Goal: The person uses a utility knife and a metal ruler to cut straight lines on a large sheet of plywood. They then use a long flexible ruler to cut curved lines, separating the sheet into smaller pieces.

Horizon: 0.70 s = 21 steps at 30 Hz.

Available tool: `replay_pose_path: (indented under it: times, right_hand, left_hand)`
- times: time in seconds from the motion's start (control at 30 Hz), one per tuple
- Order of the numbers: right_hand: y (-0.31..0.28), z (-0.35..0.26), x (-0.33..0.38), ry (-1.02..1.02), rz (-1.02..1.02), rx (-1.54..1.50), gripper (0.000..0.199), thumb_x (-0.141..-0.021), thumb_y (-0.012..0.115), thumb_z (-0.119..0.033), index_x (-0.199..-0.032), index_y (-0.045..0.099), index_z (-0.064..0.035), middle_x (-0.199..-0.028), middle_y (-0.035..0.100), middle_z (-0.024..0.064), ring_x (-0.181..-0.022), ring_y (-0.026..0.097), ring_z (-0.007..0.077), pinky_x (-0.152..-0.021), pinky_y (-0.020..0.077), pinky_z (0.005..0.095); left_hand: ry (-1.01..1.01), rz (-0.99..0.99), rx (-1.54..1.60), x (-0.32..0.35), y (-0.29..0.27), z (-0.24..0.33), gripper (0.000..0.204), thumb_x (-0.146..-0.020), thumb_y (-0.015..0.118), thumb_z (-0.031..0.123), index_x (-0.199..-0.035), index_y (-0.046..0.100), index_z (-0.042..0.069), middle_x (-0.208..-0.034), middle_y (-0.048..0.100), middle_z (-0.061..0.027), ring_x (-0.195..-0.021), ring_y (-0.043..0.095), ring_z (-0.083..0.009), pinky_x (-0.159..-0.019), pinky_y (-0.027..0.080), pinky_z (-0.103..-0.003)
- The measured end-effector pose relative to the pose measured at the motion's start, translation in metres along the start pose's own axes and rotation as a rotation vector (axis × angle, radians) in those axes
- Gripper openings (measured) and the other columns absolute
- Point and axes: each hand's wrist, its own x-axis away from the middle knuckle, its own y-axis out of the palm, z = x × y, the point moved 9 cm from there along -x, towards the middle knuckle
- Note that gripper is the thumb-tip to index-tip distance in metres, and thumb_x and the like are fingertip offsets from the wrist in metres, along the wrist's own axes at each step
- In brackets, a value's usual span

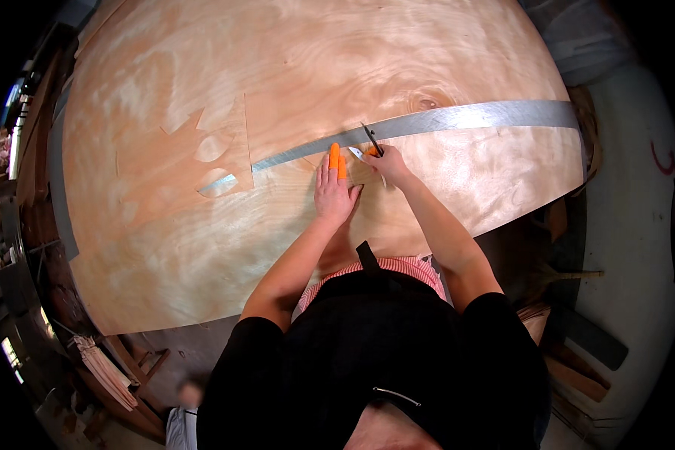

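A long grey metal straightedge lies across a large pale sheet of wood veneer. My left hand rests flat on the sheet, fingers stretched out, two of them in orange finger covers; the longest reaches the straightedge. Just to its right, my right hand is closed around a slim dark pointed tool, tilted over the straightedge; its exact kind is unclear. A small whitish piece shows at the right fingers, near an orange cover. The straightedge's left end passes under a thin veneer piece with curved cut-outs.
A grey strip runs along the sheet's left edge. Bundled wood strips stand at lower left, near a partly visible person. At right are a pale surface and a dark flat board.
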Motion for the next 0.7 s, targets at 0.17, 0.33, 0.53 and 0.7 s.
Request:
replay_pose_path:
  times: [0.17, 0.33, 0.53, 0.7]
  right_hand:
    - [0.002, 0.005, -0.007, 0.004, -0.031, 0.010, 0.021, -0.071, 0.067, -0.021, -0.072, 0.059, -0.0015, -0.058, 0.056, 0.0040, -0.052, 0.053, 0.0117, -0.050, 0.0429, 0.0261]
    - [0.002, 0.005, -0.010, 0.013, -0.010, 0.100, 0.021, -0.070, 0.067, -0.021, -0.072, 0.059, -0.0016, -0.060, 0.058, 0.0046, -0.053, 0.054, 0.0121, -0.051, 0.0442, 0.0266]
    - [0.002, 0.006, -0.004, 0.004, -0.053, -0.012, 0.020, -0.072, 0.066, -0.021, -0.073, 0.060, -0.0017, -0.063, 0.058, 0.0031, -0.055, 0.051, 0.0094, -0.051, 0.0420, 0.0244]
    - [-0.015, 0.003, 0.037, 0.082, -0.049, -0.026, 0.020, -0.075, 0.064, -0.023, -0.075, 0.062, -0.0026, -0.066, 0.060, 0.0027, -0.060, 0.052, 0.0090, -0.056, 0.0415, 0.0230]
  left_hand:
    - [0.077, 0.073, -0.046, -0.004, -0.013, 0.008, 0.069, -0.071, 0.065, 0.032, -0.123, 0.039, -0.003, -0.127, 0.037, -0.0167, -0.119, 0.031, -0.0313, -0.098, 0.027, -0.041]
    - [0.240, 0.006, -0.046, -0.012, -0.003, 0.013, 0.060, -0.073, 0.062, 0.037, -0.117, 0.047, -0.001, -0.120, 0.044, -0.0115, -0.110, 0.038, -0.0266, -0.087, 0.034, -0.039]
    - [0.221, -0.018, -0.107, -0.016, -0.002, 0.022, 0.063, -0.070, 0.064, 0.036, -0.120, 0.047, 0.003, -0.111, 0.049, -0.0080, -0.109, 0.041, -0.0229, -0.085, 0.033, -0.037]
    - [0.185, -0.029, -0.179, -0.015, 0.002, 0.022, 0.064, -0.069, 0.065, 0.039, -0.120, 0.048, 0.005, -0.112, 0.049, -0.0072, -0.108, 0.041, -0.0221, -0.086, 0.033, -0.038]
